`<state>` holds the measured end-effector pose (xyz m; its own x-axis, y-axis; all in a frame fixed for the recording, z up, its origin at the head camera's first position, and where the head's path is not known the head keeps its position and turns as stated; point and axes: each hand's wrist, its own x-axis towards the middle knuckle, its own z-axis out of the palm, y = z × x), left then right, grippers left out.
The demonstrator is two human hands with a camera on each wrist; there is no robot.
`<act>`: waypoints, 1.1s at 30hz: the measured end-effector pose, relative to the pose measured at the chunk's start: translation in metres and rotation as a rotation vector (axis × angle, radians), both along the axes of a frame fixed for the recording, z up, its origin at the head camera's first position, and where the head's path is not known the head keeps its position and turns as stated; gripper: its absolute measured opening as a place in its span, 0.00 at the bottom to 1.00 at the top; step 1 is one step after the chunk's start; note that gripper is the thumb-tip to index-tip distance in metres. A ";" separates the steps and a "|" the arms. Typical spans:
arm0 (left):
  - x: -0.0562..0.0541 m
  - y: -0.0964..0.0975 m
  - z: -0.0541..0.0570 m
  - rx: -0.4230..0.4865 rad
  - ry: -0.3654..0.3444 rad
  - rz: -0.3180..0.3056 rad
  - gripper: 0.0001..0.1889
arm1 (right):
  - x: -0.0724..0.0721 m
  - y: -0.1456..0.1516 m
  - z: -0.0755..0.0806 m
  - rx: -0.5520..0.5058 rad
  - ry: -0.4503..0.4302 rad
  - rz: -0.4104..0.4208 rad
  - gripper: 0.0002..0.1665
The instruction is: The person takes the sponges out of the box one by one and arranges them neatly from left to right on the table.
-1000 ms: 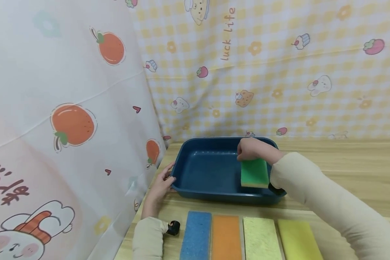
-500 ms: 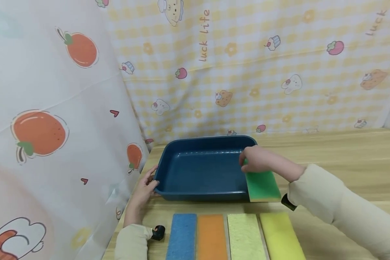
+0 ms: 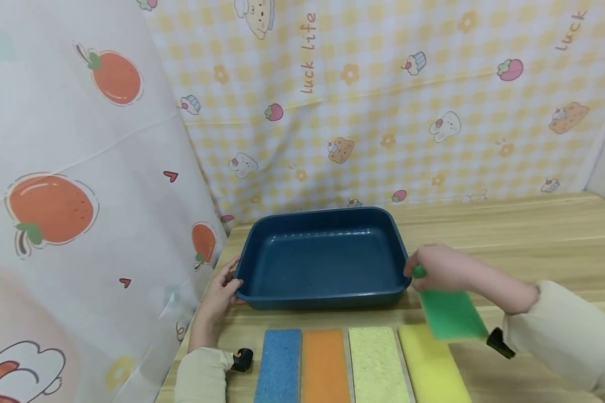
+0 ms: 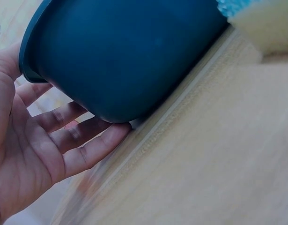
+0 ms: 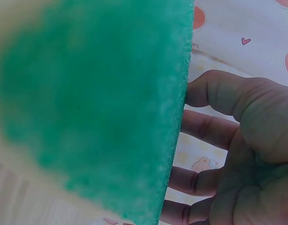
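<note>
My right hand pinches a green sponge by its far edge, just right of the basin. The sponge hangs tilted over the table, its near end by the yellow sponge. In the right wrist view the green sponge shows large, with thumb and fingers at its edge. My left hand holds the left side of a dark blue rectangular basin. The thumb is at its rim. In the left wrist view other fingers reach along the basin's outer wall towards its base.
In front of the basin lie a blue sponge, an orange sponge, a pale yellow sponge and a yellow sponge, side by side on the wooden table. A patterned curtain hangs behind and at left.
My right hand has carried the green sponge out of the basin, over its right side, to the right and nearer me. The left hand stays on the basin. The head view has turned right.
</note>
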<state>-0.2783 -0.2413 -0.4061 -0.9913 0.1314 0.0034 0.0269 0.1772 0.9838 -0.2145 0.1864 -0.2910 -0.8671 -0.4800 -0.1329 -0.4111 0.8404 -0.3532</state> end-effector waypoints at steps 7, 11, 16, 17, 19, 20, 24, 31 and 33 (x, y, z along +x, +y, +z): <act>0.001 0.000 0.000 -0.027 0.002 -0.006 0.32 | 0.018 0.016 -0.010 -0.003 -0.011 -0.031 0.11; 0.002 -0.001 0.000 -0.047 -0.001 -0.007 0.31 | 0.024 0.025 -0.016 -0.005 -0.019 -0.045 0.12; 0.001 -0.002 -0.001 -0.050 -0.003 -0.014 0.31 | 0.030 0.038 -0.027 -0.014 -0.044 -0.063 0.13; 0.001 -0.002 -0.001 -0.046 -0.005 -0.014 0.31 | 0.031 0.040 -0.030 -0.016 -0.057 -0.070 0.13; 0.001 -0.001 -0.001 -0.039 -0.009 -0.013 0.31 | 0.033 0.044 -0.036 -0.025 -0.086 -0.084 0.13; 0.001 -0.001 -0.001 -0.036 -0.013 -0.012 0.31 | 0.034 0.046 -0.040 -0.031 -0.099 -0.089 0.13; 0.000 0.000 -0.001 -0.028 -0.015 -0.012 0.31 | 0.037 0.050 -0.053 -0.061 -0.129 -0.102 0.12; -0.001 0.001 0.000 -0.023 -0.017 -0.017 0.32 | 0.041 0.053 -0.064 -0.085 -0.154 -0.122 0.12; -0.001 0.001 0.000 -0.025 -0.012 -0.018 0.32 | 0.042 0.052 -0.067 -0.096 -0.178 -0.149 0.12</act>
